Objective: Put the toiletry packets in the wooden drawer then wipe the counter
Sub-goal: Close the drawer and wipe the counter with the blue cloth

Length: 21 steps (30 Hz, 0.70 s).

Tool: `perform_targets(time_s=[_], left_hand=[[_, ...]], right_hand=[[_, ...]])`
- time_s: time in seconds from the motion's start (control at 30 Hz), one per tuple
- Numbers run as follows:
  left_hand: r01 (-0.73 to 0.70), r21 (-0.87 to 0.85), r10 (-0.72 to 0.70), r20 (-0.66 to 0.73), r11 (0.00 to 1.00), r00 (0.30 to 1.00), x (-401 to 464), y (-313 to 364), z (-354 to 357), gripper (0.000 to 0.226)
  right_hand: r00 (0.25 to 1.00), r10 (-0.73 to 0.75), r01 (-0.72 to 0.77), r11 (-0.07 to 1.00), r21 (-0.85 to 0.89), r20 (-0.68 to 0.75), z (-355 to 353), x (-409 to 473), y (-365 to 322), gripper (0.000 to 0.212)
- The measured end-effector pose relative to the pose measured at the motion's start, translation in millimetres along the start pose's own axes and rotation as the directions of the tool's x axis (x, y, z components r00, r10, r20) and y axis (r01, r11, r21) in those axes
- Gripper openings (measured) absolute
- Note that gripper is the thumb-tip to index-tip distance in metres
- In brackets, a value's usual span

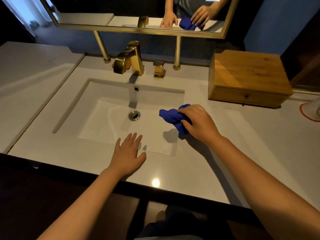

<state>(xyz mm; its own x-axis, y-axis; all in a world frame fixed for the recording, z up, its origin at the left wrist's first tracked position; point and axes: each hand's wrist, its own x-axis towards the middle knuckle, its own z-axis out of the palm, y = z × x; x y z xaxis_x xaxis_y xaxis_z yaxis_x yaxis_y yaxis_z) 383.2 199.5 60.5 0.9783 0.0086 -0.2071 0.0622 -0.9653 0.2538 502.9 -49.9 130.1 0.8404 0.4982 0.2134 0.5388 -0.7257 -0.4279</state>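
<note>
My right hand (199, 122) grips a bunched blue cloth (171, 116) over the right side of the white sink basin (107, 122), near its right rim. My left hand (129, 153) rests flat, fingers spread, on the front edge of the basin and the white counter (242, 144). The wooden drawer box (245, 75) stands at the back right of the counter, its drawer (245, 97) shut, a small dark knob on its front. No toiletry packets are in sight.
A gold faucet (131, 59) and a gold handle (159, 68) stand behind the basin. Two gold posts hold up the mirror (138, 11), which reflects both hands. A round red-rimmed object (311, 111) lies at the right edge.
</note>
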Motion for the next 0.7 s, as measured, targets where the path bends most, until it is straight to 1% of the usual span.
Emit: perform_targets(time_s=[0.1, 0.2, 0.27, 0.43, 0.53, 0.7], left_hand=[[0.008, -0.122, -0.019, -0.092, 0.992, 0.996, -1, 26, -1, 0.064], [-0.079, -0.155, 0.056, -0.150, 0.985, 0.987, -1, 66, 7, 0.062], [-0.136, -0.142, 0.114, -0.148, 0.981, 0.982, 0, 94, 16, 0.062], [-0.240, -0.048, 0.233, -0.123, 0.970, 0.965, 15, 163, 37, 0.063], [-0.250, -0.003, 0.248, -0.113, 0.968, 0.962, 27, 197, 46, 0.064], [-0.245, 0.005, 0.244, -0.065, 0.970, 0.967, 28, 246, 69, 0.066]], right_hand=[[0.997, 0.016, -0.016, 1.000, -0.011, -0.069, -19, -18, -2, 0.028], [0.988, 0.049, -0.052, 0.999, -0.011, -0.143, -39, -43, -3, 0.030], [0.978, 0.091, -0.096, 0.995, -0.019, -0.189, -54, -61, -2, 0.031], [0.938, 0.200, -0.220, 0.975, -0.040, -0.284, -95, -115, 12, 0.032], [0.914, 0.239, -0.272, 0.961, -0.058, -0.327, -119, -146, 30, 0.032], [0.867, 0.312, -0.357, 0.933, -0.048, -0.389, -156, -191, 78, 0.036]])
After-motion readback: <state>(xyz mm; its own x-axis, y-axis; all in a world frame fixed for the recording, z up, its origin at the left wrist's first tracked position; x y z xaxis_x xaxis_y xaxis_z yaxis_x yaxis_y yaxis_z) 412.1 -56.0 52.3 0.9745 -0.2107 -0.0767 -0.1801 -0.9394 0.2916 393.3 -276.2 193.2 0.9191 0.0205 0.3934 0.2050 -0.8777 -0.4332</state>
